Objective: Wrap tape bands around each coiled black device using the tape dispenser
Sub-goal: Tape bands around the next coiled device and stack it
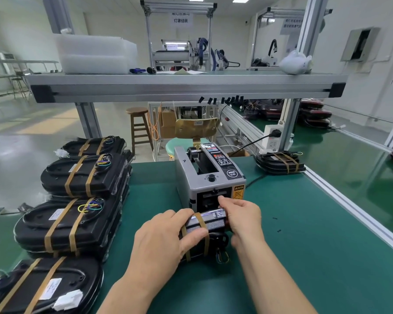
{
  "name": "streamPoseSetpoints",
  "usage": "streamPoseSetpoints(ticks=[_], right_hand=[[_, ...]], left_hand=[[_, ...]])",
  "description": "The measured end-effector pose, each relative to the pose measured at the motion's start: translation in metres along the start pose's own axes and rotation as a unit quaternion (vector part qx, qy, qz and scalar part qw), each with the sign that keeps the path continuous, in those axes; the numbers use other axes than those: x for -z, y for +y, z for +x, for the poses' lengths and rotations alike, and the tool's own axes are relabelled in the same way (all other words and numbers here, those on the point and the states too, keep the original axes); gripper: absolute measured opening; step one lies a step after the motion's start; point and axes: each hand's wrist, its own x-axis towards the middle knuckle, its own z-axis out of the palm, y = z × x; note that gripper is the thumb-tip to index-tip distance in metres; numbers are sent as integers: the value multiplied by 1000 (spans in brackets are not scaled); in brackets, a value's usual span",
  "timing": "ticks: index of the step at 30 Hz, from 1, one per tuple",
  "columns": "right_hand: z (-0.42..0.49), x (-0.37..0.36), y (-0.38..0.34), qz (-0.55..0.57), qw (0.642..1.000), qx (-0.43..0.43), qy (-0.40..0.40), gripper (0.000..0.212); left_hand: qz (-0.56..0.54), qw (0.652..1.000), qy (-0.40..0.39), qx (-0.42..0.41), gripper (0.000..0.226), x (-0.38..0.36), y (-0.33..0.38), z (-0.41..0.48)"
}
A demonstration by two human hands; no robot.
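Note:
A black device [213, 225] stands on its edge on the green mat, right in front of the grey tape dispenser [208, 175]. Two brown tape bands cross its left part. My left hand [166, 239] grips that left side, thumb pressed on the bands. My right hand [241, 216] holds the device's right end, and its fingertips reach up to the dispenser's front slot. Whether they pinch a tape strip is hidden. Coloured wire loops hang from the device's lower right corner.
Stacks of banded black devices [77, 207] fill the left of the table, one more device [280, 160] lies at the back right. A metal shelf [179, 86] spans overhead. The aluminium table rail [340, 196] runs along the right. A power strip [273, 138] stands behind.

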Motion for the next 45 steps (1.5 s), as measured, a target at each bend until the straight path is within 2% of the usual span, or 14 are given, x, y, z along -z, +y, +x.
streamPoseSetpoints(ticks=[8, 13, 17, 19, 21, 24, 26, 28, 38, 41, 45], right_hand=[[0, -6, -3, -1, 1000, -13, 15, 6], [-4, -2, -2, 7, 1000, 7, -4, 7], [-17, 14, -9, 95, 995, 28, -13, 21], [-28, 21, -13, 124, 990, 24, -60, 39], [-38, 24, -12, 129, 987, 23, -97, 46], [-46, 22, -7, 127, 986, 30, -103, 25], [-46, 18, -3, 104, 990, 52, -80, 9], [-43, 17, 0, 66, 993, 79, -54, 4], [-36, 20, 2, -87, 983, 160, -26, 14], [-34, 20, 4, -106, 980, 165, -16, 12], [-31, 21, 5, -108, 980, 168, -11, 12]], left_hand=[[18, 1000, -15, 3, 75, 5, 5, -2], [5, 992, 67, -102, 41, 9, 12, -3], [-20, 993, 27, -115, 36, 9, 15, -2], [-28, 994, 18, -104, 37, 9, 15, -1], [-35, 995, 18, -96, 38, 8, 14, 0], [-38, 995, 20, -94, 38, 7, 14, -1], [-41, 995, 23, -91, 36, 8, 15, -1], [-40, 995, 17, -88, 37, 8, 16, -1], [-35, 993, 19, -110, 45, 8, 15, -2], [-19, 992, 24, -125, 50, 9, 16, -2], [1, 991, 38, -130, 45, 6, 16, -1]])
